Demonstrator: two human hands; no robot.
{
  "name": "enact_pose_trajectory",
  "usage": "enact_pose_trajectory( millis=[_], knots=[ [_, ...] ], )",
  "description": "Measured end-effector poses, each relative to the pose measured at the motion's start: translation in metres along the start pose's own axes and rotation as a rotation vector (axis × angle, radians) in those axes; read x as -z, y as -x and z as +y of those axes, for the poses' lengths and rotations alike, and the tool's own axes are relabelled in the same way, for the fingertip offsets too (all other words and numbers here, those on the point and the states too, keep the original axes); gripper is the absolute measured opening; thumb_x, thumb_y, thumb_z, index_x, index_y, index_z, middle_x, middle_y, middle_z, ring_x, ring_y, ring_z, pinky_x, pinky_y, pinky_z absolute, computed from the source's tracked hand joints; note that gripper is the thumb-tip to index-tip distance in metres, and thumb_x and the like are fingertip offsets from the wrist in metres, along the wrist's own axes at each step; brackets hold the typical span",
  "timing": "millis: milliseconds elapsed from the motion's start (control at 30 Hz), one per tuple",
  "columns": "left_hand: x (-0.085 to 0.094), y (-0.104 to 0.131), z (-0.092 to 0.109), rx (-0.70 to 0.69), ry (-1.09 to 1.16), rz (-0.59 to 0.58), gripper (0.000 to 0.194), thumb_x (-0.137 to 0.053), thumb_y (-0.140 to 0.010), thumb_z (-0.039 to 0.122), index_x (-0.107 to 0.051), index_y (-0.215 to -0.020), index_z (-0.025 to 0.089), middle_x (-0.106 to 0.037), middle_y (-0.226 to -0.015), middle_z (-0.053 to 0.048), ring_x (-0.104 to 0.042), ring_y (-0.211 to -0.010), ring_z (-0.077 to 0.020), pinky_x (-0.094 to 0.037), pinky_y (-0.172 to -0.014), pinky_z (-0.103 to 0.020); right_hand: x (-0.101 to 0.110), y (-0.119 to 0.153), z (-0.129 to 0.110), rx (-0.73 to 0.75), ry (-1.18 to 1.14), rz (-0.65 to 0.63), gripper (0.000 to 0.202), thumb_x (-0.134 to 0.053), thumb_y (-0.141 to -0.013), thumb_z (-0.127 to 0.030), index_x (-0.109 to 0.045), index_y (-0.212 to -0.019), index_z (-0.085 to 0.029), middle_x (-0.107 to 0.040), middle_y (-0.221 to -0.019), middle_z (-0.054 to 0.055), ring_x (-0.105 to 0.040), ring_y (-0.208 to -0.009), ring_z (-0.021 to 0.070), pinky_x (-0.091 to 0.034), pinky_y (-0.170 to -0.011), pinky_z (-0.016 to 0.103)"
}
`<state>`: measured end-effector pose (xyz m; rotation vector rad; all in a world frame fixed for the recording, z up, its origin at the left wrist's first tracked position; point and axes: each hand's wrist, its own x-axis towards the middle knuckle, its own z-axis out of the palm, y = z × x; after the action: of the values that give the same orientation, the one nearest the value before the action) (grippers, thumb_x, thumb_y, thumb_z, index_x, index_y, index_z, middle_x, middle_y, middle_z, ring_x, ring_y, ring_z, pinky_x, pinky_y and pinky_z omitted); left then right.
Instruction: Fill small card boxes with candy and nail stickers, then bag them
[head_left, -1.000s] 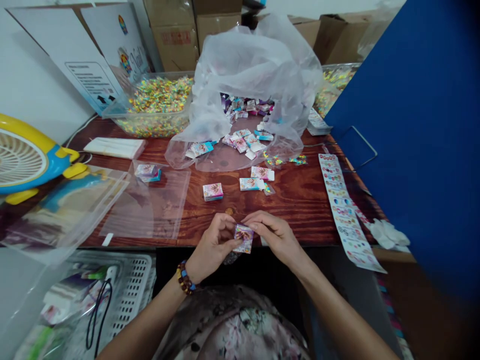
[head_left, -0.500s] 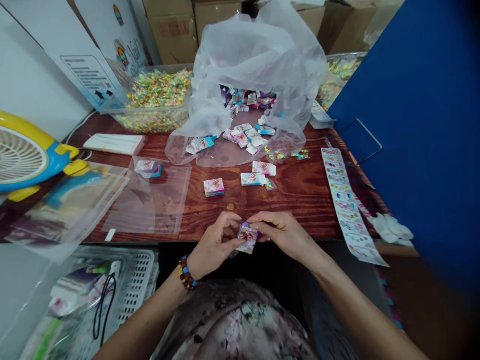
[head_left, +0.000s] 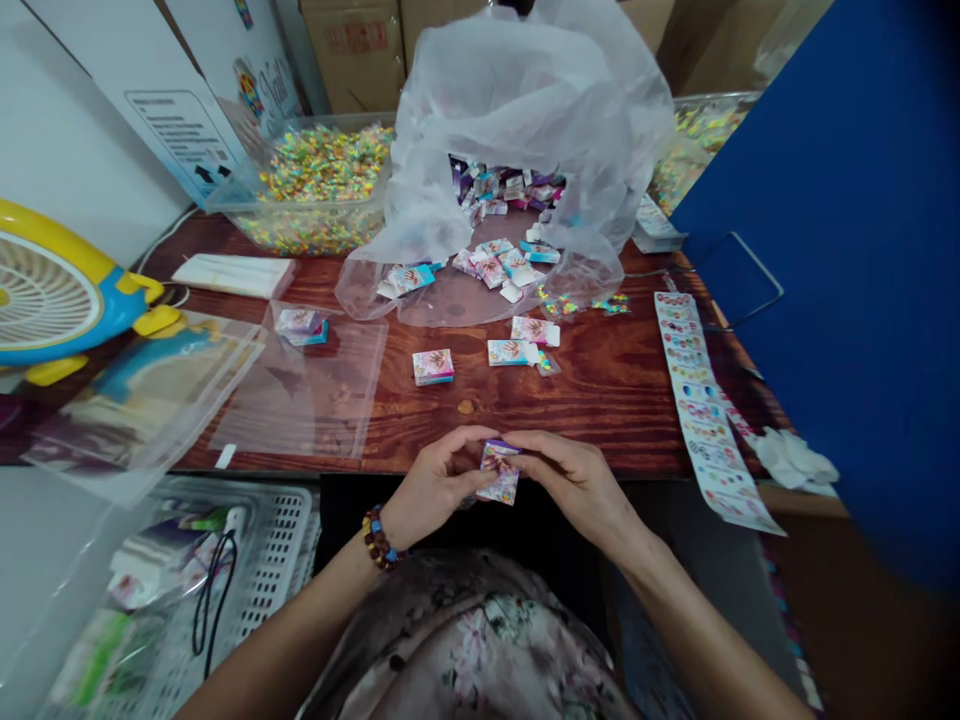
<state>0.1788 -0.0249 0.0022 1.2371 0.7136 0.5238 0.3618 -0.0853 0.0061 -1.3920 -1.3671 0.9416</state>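
Between my two hands, just off the table's front edge, is a small purple printed box (head_left: 498, 474). My left hand (head_left: 442, 478) is closed on its left side, thumb on the printed face. The fingers of my right hand (head_left: 564, 474) pinch its upper right side. A stack of small pink and blue boxes (head_left: 433, 366) lies on the table beyond my hands. To the right of it are a blue box (head_left: 513, 352) and a pink box (head_left: 535, 331) with white flaps out, beside a small sachet of coloured pieces (head_left: 547, 364).
A translucent bag (head_left: 525, 100) spills several small boxes onto the table (head_left: 600, 400). Left of it stands a clear tub of sachets (head_left: 315, 210). A clear zip bag (head_left: 315, 400), a toy-like fan (head_left: 67, 290), a sticker strip (head_left: 697, 400) and a blue panel (head_left: 840, 250) surround the workspace.
My right fingers have moved from the box's top edge to its right side, and its top now looks flat. The whole view has shifted slightly.
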Motion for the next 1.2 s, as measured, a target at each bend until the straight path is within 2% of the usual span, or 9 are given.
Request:
enact_pose_trajectory(
  millis=[100, 300, 367, 533, 700, 833, 933, 1033, 1200],
  knots=[
    [0.001, 0.001, 0.005, 0.028, 0.009, -0.022, 0.036, -0.074, -0.074, 0.030, -0.060, -0.106, 0.019, -0.066, -0.087, -0.002, -0.062, -0.076, -0.0138, -0.049, -0.070, -0.026, 0.004, 0.000, 0.001, -0.004, -0.099, -0.045, 0.014, -0.067, -0.082, -0.031, -0.077, -0.091, -0.027, -0.075, -0.097, 0.003, -0.069, -0.088, 0.0204, -0.057, -0.081, 0.035],
    [0.006, -0.001, 0.005, 0.157, 0.053, -0.124, 0.034, -0.075, -0.073, 0.032, -0.058, -0.099, 0.018, -0.066, -0.087, -0.002, -0.063, -0.074, -0.0149, -0.052, -0.066, -0.028, 0.002, -0.001, 0.007, -0.104, -0.217, -0.107, 0.013, -0.072, -0.077, -0.035, -0.078, -0.083, -0.026, -0.072, -0.090, 0.005, -0.067, -0.075, 0.0165, -0.053, -0.054, 0.023],
    [0.007, -0.004, 0.003, 0.100, -0.052, -0.072, 0.031, -0.070, -0.077, 0.031, -0.057, -0.103, 0.019, -0.066, -0.091, -0.003, -0.064, -0.078, -0.0160, -0.053, -0.071, -0.030, -0.008, -0.002, 0.010, -0.137, -0.231, -0.033, 0.013, -0.072, -0.076, -0.034, -0.078, -0.081, -0.024, -0.072, -0.087, 0.005, -0.066, -0.072, 0.0165, -0.053, -0.051, 0.022],
    [0.009, -0.004, 0.001, -0.152, -0.568, 0.226, 0.044, -0.067, -0.078, 0.024, -0.050, -0.119, 0.020, -0.061, -0.113, -0.008, -0.059, -0.104, -0.0219, -0.047, -0.092, -0.037, -0.041, -0.017, 0.016, -0.211, -0.334, 0.229, 0.019, -0.071, -0.075, -0.039, -0.074, -0.083, -0.021, -0.072, -0.084, 0.004, -0.066, -0.071, 0.0188, -0.059, -0.057, 0.028],
    [0.039, -0.013, 0.016, -0.355, -0.927, 0.312, 0.031, -0.057, -0.083, 0.019, -0.052, -0.113, 0.020, -0.060, -0.107, -0.009, -0.059, -0.100, -0.0227, -0.047, -0.090, -0.039, -0.050, -0.044, 0.010, -0.176, -0.381, 0.169, 0.026, -0.070, -0.075, -0.040, -0.072, -0.091, -0.020, -0.071, -0.089, 0.004, -0.067, -0.074, 0.0185, -0.061, -0.060, 0.030],
    [0.083, -0.046, 0.037, -0.480, -1.116, 0.299, 0.035, -0.059, -0.084, 0.022, -0.053, -0.118, 0.020, -0.062, -0.114, -0.010, -0.056, -0.107, -0.0256, -0.043, -0.095, -0.042, -0.037, -0.069, 0.011, -0.099, -0.325, 0.165, 0.026, -0.066, -0.078, -0.039, -0.071, -0.096, -0.020, -0.069, -0.102, 0.006, -0.067, -0.084, 0.0199, -0.061, -0.065, 0.031],
    [0.108, -0.069, 0.041, -0.438, -1.153, 0.247, 0.036, -0.060, -0.082, 0.022, -0.054, -0.118, 0.018, -0.064, -0.112, -0.010, -0.058, -0.106, -0.0256, -0.044, -0.094, -0.042, -0.019, -0.077, 0.022, -0.001, -0.145, 0.256, 0.021, -0.062, -0.081, -0.035, -0.071, -0.093, -0.021, -0.070, -0.102, 0.006, -0.066, -0.092, 0.0217, -0.058, -0.075, 0.036],
    [0.120, -0.080, 0.036, -0.362, -1.092, 0.161, 0.040, -0.060, -0.081, 0.025, -0.053, -0.120, 0.018, -0.065, -0.113, -0.010, -0.060, -0.103, -0.0240, -0.045, -0.092, -0.039, 0.003, -0.074, 0.038, 0.066, 0.101, 0.344, 0.016, -0.058, -0.084, -0.030, -0.070, -0.091, -0.022, -0.071, -0.100, 0.006, -0.065, -0.097, 0.0227, -0.051, -0.090, 0.041],
    [0.123, -0.081, 0.033, -0.329, -1.023, 0.139, 0.041, -0.059, -0.084, 0.034, -0.052, -0.122, 0.020, -0.063, -0.121, -0.010, -0.059, -0.109, -0.0257, -0.042, -0.095, -0.041, 0.027, -0.077, 0.053, 0.075, 0.492, 0.367, 0.021, -0.052, -0.087, -0.024, -0.070, -0.098, -0.024, -0.069, -0.112, 0.008, -0.063, -0.104, 0.0262, -0.046, -0.093, 0.046]
  ],
)
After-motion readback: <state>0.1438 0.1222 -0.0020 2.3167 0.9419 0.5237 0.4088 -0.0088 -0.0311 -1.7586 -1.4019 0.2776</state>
